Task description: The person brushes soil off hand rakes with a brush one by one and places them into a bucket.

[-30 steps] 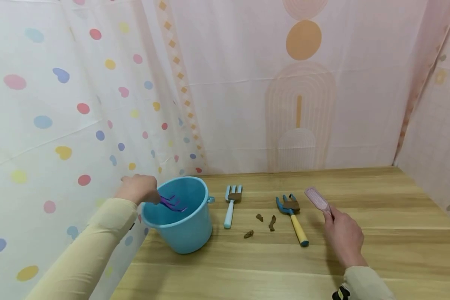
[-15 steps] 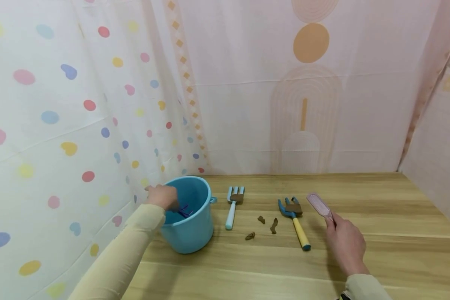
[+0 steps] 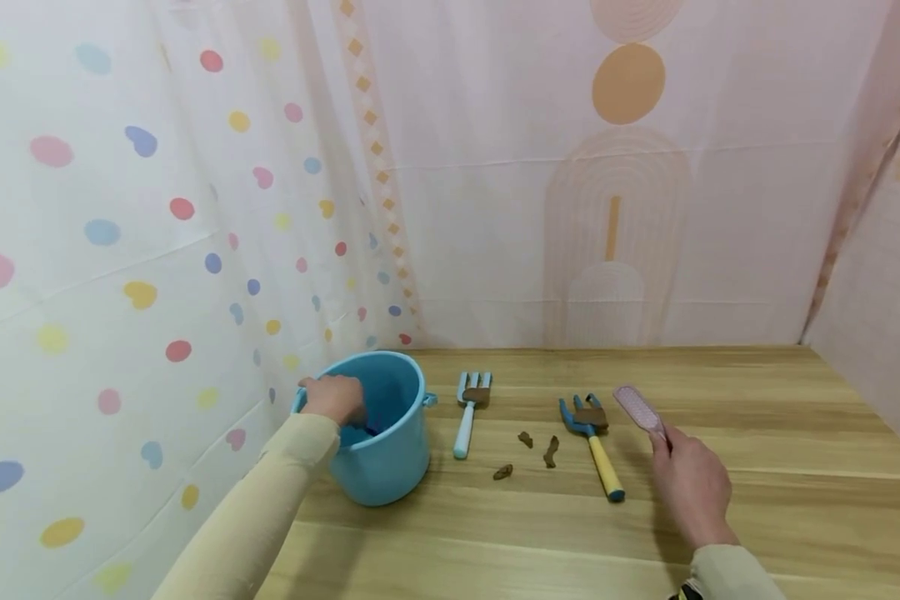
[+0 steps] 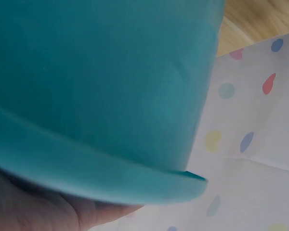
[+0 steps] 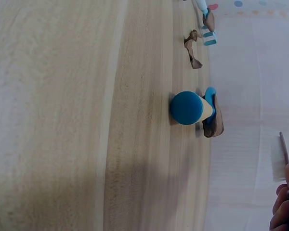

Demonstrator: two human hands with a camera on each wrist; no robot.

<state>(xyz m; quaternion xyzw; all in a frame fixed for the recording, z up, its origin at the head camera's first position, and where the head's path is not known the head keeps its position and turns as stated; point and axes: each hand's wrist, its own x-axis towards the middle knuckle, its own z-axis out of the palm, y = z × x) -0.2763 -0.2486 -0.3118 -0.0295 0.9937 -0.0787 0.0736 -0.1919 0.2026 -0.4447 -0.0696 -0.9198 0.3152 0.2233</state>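
Note:
My left hand reaches over the near-left rim into the light blue bucket. A bit of the purple small rake shows beside it inside; the bucket hides the fingertips. In the left wrist view the hand lies at the rim, mostly covered by the bucket wall. My right hand grips the handle of a lilac brush, raised above the table. White bristles show on that brush in the right wrist view.
A light blue garden fork and a blue rake with a yellow handle lie on the wooden table, each with a brown piece on its tines. Brown scraps lie between them. Dotted curtain hangs close on the left.
My left hand has moved right and lowered the purple rake deeper into the bucket, so less of it shows. The right hand keeps its grip on the brush, nearly still.

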